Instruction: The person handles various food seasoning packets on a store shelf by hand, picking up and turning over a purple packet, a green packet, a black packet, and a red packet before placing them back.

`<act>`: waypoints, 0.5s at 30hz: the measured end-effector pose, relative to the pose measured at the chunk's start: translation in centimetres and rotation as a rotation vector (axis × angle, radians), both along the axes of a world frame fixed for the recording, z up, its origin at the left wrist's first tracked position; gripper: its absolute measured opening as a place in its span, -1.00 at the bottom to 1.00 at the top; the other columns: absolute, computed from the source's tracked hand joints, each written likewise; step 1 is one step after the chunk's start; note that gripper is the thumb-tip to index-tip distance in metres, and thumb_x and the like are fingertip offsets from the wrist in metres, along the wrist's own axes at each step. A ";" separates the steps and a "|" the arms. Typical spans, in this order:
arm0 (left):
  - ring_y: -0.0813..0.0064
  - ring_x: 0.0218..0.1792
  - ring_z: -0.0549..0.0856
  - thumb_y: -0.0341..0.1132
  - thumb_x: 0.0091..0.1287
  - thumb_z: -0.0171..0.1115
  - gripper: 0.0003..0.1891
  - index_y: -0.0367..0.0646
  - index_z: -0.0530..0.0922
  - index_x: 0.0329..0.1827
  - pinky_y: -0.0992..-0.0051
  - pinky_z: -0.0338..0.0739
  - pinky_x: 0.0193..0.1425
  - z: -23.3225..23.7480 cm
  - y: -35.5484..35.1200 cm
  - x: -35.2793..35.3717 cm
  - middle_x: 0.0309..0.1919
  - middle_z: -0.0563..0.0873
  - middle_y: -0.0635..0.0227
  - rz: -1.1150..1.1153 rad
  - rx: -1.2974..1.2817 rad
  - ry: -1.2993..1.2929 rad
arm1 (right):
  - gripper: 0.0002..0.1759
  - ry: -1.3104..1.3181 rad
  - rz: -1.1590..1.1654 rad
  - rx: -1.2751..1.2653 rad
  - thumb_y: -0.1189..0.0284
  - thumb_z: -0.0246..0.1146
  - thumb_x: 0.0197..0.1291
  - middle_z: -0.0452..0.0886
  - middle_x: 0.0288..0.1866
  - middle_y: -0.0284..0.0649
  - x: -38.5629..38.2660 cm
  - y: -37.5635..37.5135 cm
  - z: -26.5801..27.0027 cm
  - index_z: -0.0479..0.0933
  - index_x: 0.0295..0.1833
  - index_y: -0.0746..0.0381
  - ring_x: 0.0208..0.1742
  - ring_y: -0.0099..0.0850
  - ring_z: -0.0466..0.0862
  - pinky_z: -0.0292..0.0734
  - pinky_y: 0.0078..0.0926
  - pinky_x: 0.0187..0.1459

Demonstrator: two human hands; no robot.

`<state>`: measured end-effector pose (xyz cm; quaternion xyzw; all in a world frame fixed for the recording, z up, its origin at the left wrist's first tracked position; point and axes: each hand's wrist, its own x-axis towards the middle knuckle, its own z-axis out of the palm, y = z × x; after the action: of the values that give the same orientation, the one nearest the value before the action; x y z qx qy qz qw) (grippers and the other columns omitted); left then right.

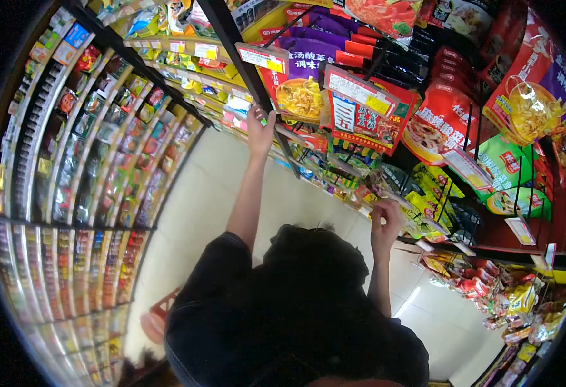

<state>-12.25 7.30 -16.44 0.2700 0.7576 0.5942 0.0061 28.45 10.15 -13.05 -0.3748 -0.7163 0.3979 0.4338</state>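
Red noodle packet (pixel 299 98) hangs at twelve; your left hand (pixel 261 131), just beside it, spreads loosely near the black post (pixel 241 64). Your right hand (pixel 387 226) curls at four near yellow packets (pixel 428 205), grip unclear.

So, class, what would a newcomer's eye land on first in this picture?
Probably the bright red packets hanging at upper right, some with bowls of food pictured on them. Next, the long, curving shelves of small goods down the left side. Then the two bare hands: the left by the black post, the right near the yellow packets.
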 end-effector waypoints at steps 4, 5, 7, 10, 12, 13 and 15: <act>0.32 0.13 0.64 -0.22 0.40 0.42 -0.33 -0.39 0.31 0.42 0.42 0.57 0.20 -0.3 0.8 1.4 0.15 0.61 0.04 -0.152 0.098 -0.239 | -0.84 0.033 0.034 -0.073 0.74 0.21 0.28 0.56 -0.13 -0.24 -1.4 -0.9 0.0 0.65 -0.14 0.32 -0.26 -0.54 0.61 0.56 -0.63 -0.28; 0.32 0.12 0.64 -0.22 0.39 0.43 -0.32 -0.39 0.31 0.42 0.41 0.56 0.21 -0.1 1.7 1.4 0.14 0.62 0.04 -0.212 0.135 -0.198 | -0.84 0.017 0.045 -0.069 0.74 0.20 0.30 0.56 -0.11 -0.22 -1.4 -1.0 -0.4 0.65 -0.13 0.32 -0.29 -0.54 0.60 0.58 -0.61 -0.29; 0.38 0.09 0.64 -0.26 0.37 0.46 -0.31 -0.39 0.31 0.42 0.39 0.56 0.21 -1.6 2.6 1.0 0.12 0.64 0.08 -0.238 0.171 -0.101 | -0.85 -0.030 0.029 -0.116 0.72 0.20 0.32 0.56 -0.11 -0.22 -1.3 -2.2 -0.7 0.65 -0.13 0.33 -0.29 -0.53 0.61 0.60 -0.61 -0.29; 0.39 0.10 0.64 -0.30 0.33 0.48 -0.34 -0.37 0.35 0.38 0.40 0.57 0.18 -1.9 2.9 0.4 0.09 0.66 0.10 -0.258 0.174 -0.171 | -0.89 -0.012 0.006 -0.182 0.67 0.22 0.35 0.57 -0.12 -0.23 -1.4 -3.0 -0.1 0.65 -0.12 0.33 -0.30 -0.52 0.65 0.65 -0.59 -0.26; 0.41 0.11 0.64 -0.35 0.31 0.50 -0.42 -0.35 0.40 0.28 0.40 0.56 0.18 -1.7 2.5 0.3 0.05 0.65 0.13 -0.274 0.093 -0.210 | -0.90 -0.009 -0.010 -0.218 0.65 0.23 0.37 0.57 -0.13 -0.23 -1.3 -3.4 -0.4 0.65 -0.12 0.33 -0.30 -0.51 0.66 0.67 -0.58 -0.24; 0.41 0.09 0.64 -0.35 0.30 0.50 -0.44 -0.34 0.41 0.26 0.40 0.56 0.18 -0.9 2.0 0.8 0.03 0.65 0.14 -0.325 0.118 -0.264 | -0.88 -0.005 -0.032 -0.216 0.67 0.22 0.34 0.58 -0.14 -0.23 -1.4 -3.6 -0.6 0.65 -0.12 0.31 -0.30 -0.50 0.67 0.66 -0.57 -0.27; 0.44 0.05 0.64 -0.36 0.31 0.49 -0.48 -0.32 0.43 0.22 0.41 0.57 0.15 1.1 0.7 2.3 0.01 0.64 0.16 -0.357 0.146 -0.307 | -0.83 0.000 -0.074 -0.211 0.73 0.22 0.27 0.60 -0.17 -0.23 -1.3 -3.8 -0.9 0.65 -0.14 0.28 -0.31 -0.48 0.69 0.64 -0.56 -0.32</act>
<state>-10.00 7.96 -15.33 0.3059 0.6431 0.6710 0.2064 27.18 6.35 -13.92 -0.4445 -0.6560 0.4550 0.4062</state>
